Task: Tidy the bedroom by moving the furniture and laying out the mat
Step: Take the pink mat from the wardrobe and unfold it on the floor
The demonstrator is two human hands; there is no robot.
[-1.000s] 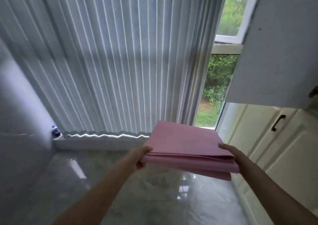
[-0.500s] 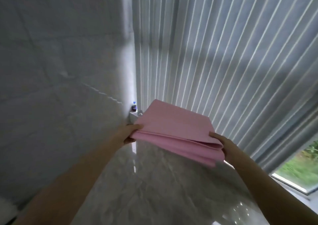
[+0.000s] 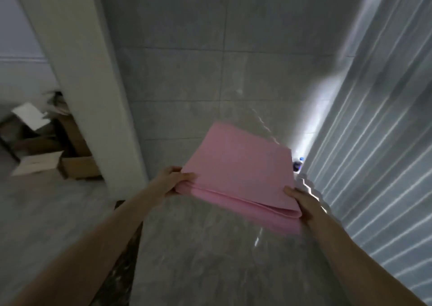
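Note:
A folded pink mat [image 3: 238,165] hangs level in front of me, above a glossy grey tiled floor [image 3: 198,259]. My left hand [image 3: 174,180] grips its near left corner with the thumb on top. My right hand [image 3: 301,202] grips the near right corner, where the folded layers show. Both forearms reach forward from the bottom of the view.
A grey tiled wall [image 3: 198,71] is straight ahead. A pleated curtain [image 3: 378,142] runs down the right side, with a small blue-capped bottle [image 3: 298,164] at its foot. A white door frame [image 3: 86,83] stands on the left, with cardboard boxes [image 3: 46,156] beyond it.
My view has swung left: the window and cabinets left the frame, the curtain slid right, and the door frame and boxes appeared. Both hands kept hold of the mat.

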